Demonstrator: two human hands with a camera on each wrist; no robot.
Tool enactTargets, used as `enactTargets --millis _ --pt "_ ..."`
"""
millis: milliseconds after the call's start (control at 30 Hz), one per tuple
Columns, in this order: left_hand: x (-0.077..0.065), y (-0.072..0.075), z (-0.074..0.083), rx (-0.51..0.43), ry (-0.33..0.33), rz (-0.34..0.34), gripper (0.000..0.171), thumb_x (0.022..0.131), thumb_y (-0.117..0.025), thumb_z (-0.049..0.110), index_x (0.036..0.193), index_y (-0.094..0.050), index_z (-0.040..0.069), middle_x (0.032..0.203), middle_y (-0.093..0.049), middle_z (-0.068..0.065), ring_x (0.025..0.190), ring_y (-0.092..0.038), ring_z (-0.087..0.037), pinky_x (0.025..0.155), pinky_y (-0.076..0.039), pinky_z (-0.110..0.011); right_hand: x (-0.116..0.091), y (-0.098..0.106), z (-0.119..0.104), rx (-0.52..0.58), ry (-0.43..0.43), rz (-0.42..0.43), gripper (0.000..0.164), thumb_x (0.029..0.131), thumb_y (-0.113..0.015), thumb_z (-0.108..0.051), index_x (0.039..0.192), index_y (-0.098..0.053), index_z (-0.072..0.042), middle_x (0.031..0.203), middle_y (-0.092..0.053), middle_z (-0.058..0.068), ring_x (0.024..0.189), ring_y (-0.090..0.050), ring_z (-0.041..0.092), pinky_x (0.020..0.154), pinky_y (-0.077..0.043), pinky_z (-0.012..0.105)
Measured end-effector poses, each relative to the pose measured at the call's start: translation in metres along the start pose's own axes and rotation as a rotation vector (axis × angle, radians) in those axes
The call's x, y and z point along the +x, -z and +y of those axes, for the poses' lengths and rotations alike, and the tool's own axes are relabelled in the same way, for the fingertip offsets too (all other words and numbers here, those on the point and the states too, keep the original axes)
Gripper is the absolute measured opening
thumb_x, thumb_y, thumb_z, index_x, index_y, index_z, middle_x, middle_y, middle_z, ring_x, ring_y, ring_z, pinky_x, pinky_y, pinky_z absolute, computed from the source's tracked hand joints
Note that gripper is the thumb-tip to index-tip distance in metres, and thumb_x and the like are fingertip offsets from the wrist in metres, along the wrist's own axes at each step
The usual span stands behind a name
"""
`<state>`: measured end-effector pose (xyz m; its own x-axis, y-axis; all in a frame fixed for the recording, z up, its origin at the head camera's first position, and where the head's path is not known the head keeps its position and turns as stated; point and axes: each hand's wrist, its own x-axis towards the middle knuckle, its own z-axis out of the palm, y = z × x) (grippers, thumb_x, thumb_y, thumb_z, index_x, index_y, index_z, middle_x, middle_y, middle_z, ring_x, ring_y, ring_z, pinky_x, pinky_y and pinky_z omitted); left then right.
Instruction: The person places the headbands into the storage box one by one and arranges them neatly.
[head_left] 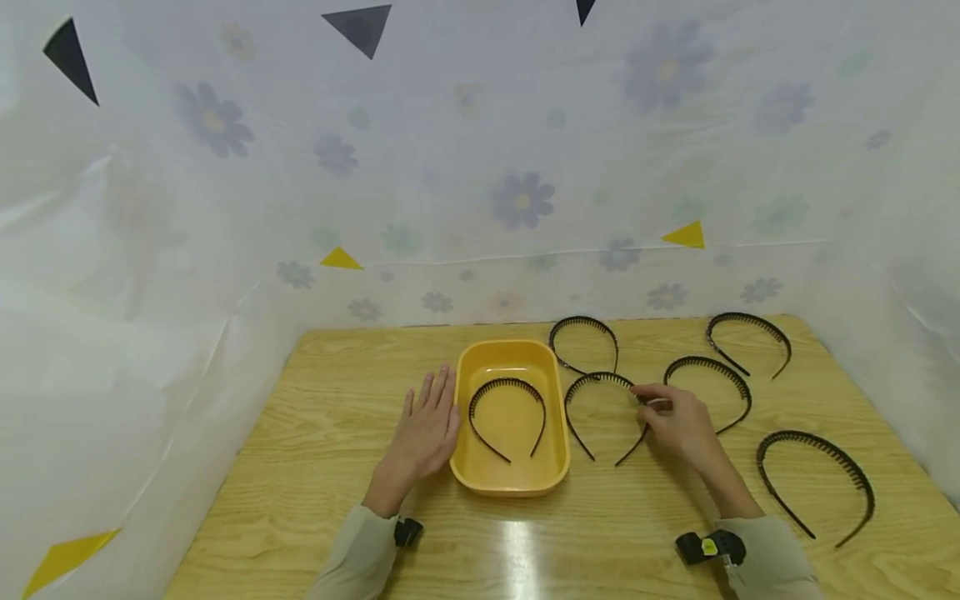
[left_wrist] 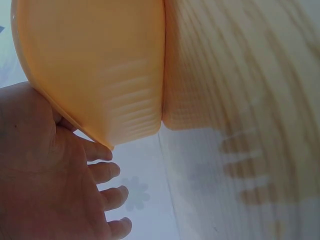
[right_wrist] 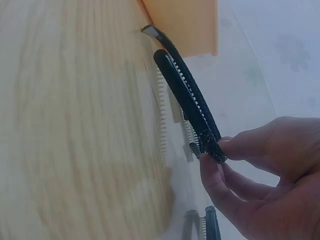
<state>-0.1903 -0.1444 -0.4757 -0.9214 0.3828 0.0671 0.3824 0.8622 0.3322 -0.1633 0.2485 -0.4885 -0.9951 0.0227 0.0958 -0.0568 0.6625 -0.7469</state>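
A black, U-shaped, plastic-looking headband with comb teeth (head_left: 600, 376) is just right of a yellow, rounded-rectangular, plastic-looking tray (head_left: 510, 477). The person's right hand (head_left: 681, 423) pinches the headband's right side between thumb and fingertips. The left hand (head_left: 423, 433) has its fingers straight, slightly apart, against the tray's left side. The headband looks light and springy; its fine teeth might snag, so the smoother side arms seem the best hold.

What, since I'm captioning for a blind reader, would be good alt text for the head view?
A person's right hand pinches a black toothed headband beside a yellow tray, while the left hand rests against the tray's left side. Another headband lies inside the tray; four more headbands lie on the wooden table to the tray's right.
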Motion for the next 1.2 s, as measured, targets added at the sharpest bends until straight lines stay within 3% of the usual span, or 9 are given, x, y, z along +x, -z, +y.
enactTargets --millis 267,533,733,1033,1200 --pt "-0.001 0.001 0.000 0.003 -0.001 -0.002 0.058 0.113 -0.028 0.028 0.164 -0.015 0.003 0.171 -0.009 -0.011 0.157 -0.006 -0.033 0.123 -0.010 -0.060 -0.001 0.004 -0.001 0.044 0.004 0.011 0.033 0.099 -0.066 -0.004 0.131 -0.068 0.001 0.107 -0.072 0.024 0.092 -0.069 0.035 0.055 -0.053 0.029" --pt "0.000 0.000 -0.001 0.009 -0.010 0.007 0.059 0.113 -0.029 0.027 0.164 -0.015 0.002 0.171 -0.013 -0.015 0.157 -0.007 -0.035 0.122 -0.010 -0.061 -0.002 0.011 -0.004 0.015 0.082 0.080 0.034 0.098 -0.065 -0.002 0.132 -0.069 -0.001 0.105 -0.072 0.024 0.088 -0.067 0.035 0.042 -0.038 0.028" --pt "-0.001 0.002 -0.001 0.012 -0.015 0.002 0.058 0.113 -0.028 0.027 0.164 -0.016 0.003 0.171 -0.013 -0.014 0.157 -0.008 -0.034 0.122 -0.010 -0.061 -0.002 0.014 -0.006 0.002 0.124 0.131 0.033 0.097 -0.067 -0.002 0.130 -0.070 -0.001 0.103 -0.071 0.023 0.077 -0.064 0.026 0.039 -0.035 0.027" --pt "0.002 0.001 -0.002 0.027 -0.028 -0.009 0.058 0.113 -0.028 0.027 0.164 -0.016 0.001 0.171 -0.012 -0.015 0.156 -0.010 -0.036 0.123 -0.011 -0.058 -0.002 0.019 -0.013 -0.017 0.190 0.183 0.035 0.096 -0.069 -0.001 0.130 -0.070 -0.002 0.107 -0.070 0.023 0.097 -0.064 0.042 0.044 -0.037 0.027" --pt "0.002 0.001 -0.002 0.028 -0.024 -0.009 0.058 0.113 -0.029 0.026 0.164 -0.017 0.000 0.171 -0.012 -0.015 0.156 -0.011 -0.036 0.123 -0.010 -0.058 0.002 0.020 -0.021 -0.021 0.197 0.169 0.037 0.096 -0.070 -0.002 0.132 -0.069 -0.003 0.110 -0.071 0.022 0.097 -0.064 0.041 0.044 -0.036 0.028"
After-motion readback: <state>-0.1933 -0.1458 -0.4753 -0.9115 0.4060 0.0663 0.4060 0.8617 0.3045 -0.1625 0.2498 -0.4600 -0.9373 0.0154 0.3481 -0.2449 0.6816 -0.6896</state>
